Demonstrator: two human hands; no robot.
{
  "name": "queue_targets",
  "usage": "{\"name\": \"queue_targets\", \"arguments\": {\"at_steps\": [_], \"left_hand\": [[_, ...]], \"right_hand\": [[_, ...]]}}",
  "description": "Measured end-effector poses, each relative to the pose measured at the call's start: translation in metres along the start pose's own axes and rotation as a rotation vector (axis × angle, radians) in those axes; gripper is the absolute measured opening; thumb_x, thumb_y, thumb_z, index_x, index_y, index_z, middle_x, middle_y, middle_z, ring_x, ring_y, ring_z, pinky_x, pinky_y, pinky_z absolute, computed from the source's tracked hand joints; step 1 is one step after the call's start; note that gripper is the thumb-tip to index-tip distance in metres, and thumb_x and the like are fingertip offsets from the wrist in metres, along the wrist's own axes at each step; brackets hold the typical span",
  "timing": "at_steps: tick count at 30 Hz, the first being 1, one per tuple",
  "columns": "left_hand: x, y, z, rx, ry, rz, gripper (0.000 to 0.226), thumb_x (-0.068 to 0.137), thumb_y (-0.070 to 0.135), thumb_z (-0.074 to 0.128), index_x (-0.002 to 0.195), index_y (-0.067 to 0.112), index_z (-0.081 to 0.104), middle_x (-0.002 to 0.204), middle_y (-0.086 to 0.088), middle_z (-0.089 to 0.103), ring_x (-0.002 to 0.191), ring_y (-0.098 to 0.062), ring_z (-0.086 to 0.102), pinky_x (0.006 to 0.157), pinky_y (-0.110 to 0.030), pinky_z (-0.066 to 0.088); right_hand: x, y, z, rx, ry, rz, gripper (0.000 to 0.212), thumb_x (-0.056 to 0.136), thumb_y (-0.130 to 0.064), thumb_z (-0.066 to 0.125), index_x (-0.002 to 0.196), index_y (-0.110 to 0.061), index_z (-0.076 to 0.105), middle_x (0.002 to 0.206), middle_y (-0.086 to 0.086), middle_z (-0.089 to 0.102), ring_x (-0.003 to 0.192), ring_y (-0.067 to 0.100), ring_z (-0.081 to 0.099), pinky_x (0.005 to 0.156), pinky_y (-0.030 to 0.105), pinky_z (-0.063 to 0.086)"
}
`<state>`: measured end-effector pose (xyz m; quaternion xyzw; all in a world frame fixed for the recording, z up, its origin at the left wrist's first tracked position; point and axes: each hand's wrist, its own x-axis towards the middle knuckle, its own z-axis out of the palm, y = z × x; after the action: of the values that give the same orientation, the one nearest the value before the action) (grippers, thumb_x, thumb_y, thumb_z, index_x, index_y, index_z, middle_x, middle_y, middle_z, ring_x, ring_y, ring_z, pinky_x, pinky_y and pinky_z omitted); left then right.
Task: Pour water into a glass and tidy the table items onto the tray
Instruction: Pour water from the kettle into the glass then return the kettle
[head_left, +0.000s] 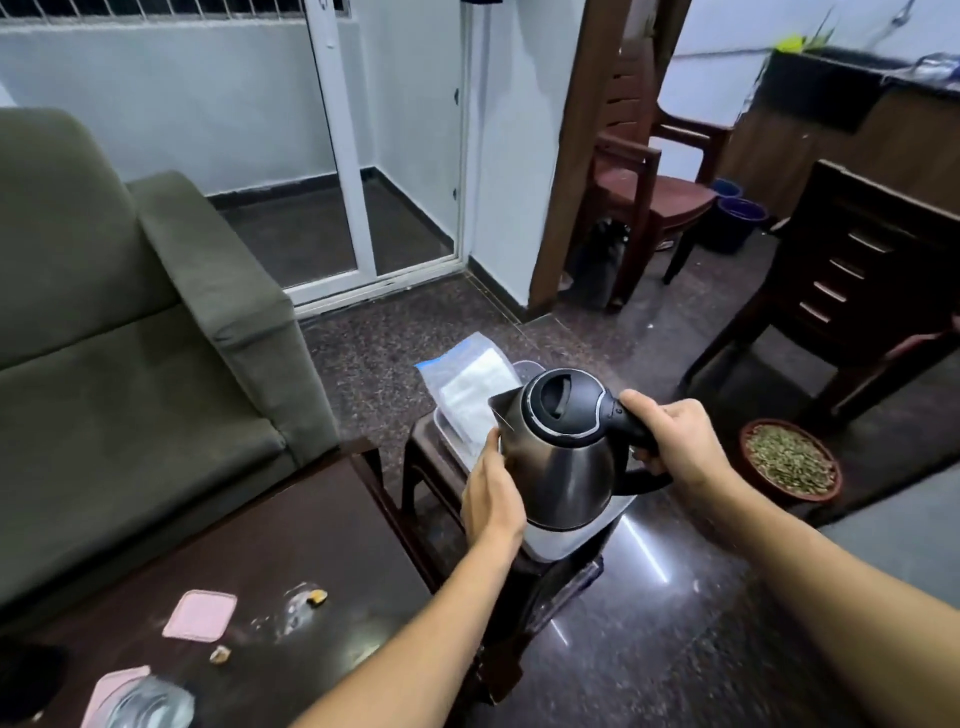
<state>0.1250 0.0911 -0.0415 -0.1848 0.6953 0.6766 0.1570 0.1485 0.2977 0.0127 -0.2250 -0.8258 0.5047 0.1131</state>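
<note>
While both hands grip it, kettle (558, 462): steel body, black lid, over tray (550, 540) on a stool.
Right hand (675, 441): wrapped around the black handle.
Left hand (491, 499): flat against the kettle's side.
Glass (148, 704): clear, on the dark wooden table (291, 525), contents unclear.
Coaster (200, 614): pink, rounded square.
</note>
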Motion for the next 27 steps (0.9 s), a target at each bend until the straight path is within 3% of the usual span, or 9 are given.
{"name": "queue_targets", "arguments": {"at_steps": [4, 8, 11, 13, 19, 23, 27], "left_hand": [[0.010, -0.011, 0.046, -0.100, 0.007, -0.021, 0.051, 0.093, 0.054, 0.035, 0.131, 0.036, 0.063, 0.130, 0.004, 0.068, 0.125, -0.023, 0.060, 0.111, -0.046, 0.042], [0.021, -0.023, 0.074, -0.162, 0.053, -0.039, 0.062, 0.077, 0.055, 0.031, 0.130, 0.040, 0.059, 0.128, -0.007, 0.067, 0.122, -0.028, 0.061, 0.107, -0.053, 0.045], [0.028, -0.033, 0.088, -0.201, 0.093, -0.073, 0.060, 0.077, 0.053, 0.030, 0.127, 0.039, 0.060, 0.126, -0.008, 0.067, 0.121, -0.030, 0.061, 0.106, -0.055, 0.045], [0.031, -0.042, 0.094, -0.213, 0.119, -0.102, 0.061, 0.074, 0.054, 0.031, 0.127, 0.041, 0.061, 0.125, -0.007, 0.068, 0.120, -0.029, 0.061, 0.107, -0.055, 0.045], [0.031, -0.053, 0.107, -0.172, 0.228, -0.157, 0.050, 0.078, 0.052, 0.033, 0.122, 0.054, 0.058, 0.114, 0.009, 0.071, 0.112, -0.020, 0.063, 0.105, -0.047, 0.046], [0.024, -0.063, 0.112, -0.141, 0.295, -0.141, 0.050, 0.081, 0.051, 0.034, 0.125, 0.052, 0.057, 0.114, 0.008, 0.070, 0.110, -0.019, 0.063, 0.101, -0.041, 0.047], [0.020, -0.073, 0.116, -0.148, 0.322, -0.132, 0.042, 0.093, 0.036, 0.038, 0.128, 0.048, 0.058, 0.116, 0.011, 0.070, 0.107, -0.013, 0.063, 0.091, -0.032, 0.047]], "right_hand": [[0.040, 0.033, -0.019, -0.012, -0.097, 0.018, 0.076, 0.072, -0.073, 0.061, 0.045, -0.002, 0.060, 0.046, 0.019, 0.058, 0.039, 0.020, 0.049, 0.044, 0.025, 0.039], [0.076, 0.055, -0.024, -0.048, -0.230, 0.005, 0.086, 0.071, -0.073, 0.060, 0.054, 0.011, 0.058, 0.055, 0.032, 0.061, 0.040, 0.022, 0.050, 0.040, 0.023, 0.038], [0.100, 0.064, -0.021, -0.069, -0.318, 0.002, 0.074, 0.071, -0.071, 0.059, 0.041, -0.004, 0.056, 0.040, 0.018, 0.055, 0.034, 0.018, 0.045, 0.039, 0.020, 0.035], [0.113, 0.072, -0.018, -0.075, -0.378, 0.002, 0.068, 0.073, -0.070, 0.060, 0.036, -0.013, 0.052, 0.036, 0.007, 0.049, 0.033, 0.016, 0.041, 0.039, 0.019, 0.034], [0.136, 0.098, -0.005, -0.040, -0.477, 0.027, 0.065, 0.074, -0.067, 0.062, 0.040, -0.012, 0.052, 0.039, 0.013, 0.048, 0.037, 0.020, 0.040, 0.039, 0.021, 0.034], [0.144, 0.108, 0.001, -0.030, -0.561, 0.020, 0.071, 0.074, -0.066, 0.063, 0.047, -0.001, 0.055, 0.043, 0.016, 0.052, 0.039, 0.021, 0.043, 0.040, 0.023, 0.035], [0.145, 0.115, 0.002, -0.030, -0.594, 0.008, 0.062, 0.073, -0.066, 0.062, 0.041, -0.013, 0.053, 0.039, 0.009, 0.049, 0.036, 0.018, 0.042, 0.040, 0.022, 0.033]]}}
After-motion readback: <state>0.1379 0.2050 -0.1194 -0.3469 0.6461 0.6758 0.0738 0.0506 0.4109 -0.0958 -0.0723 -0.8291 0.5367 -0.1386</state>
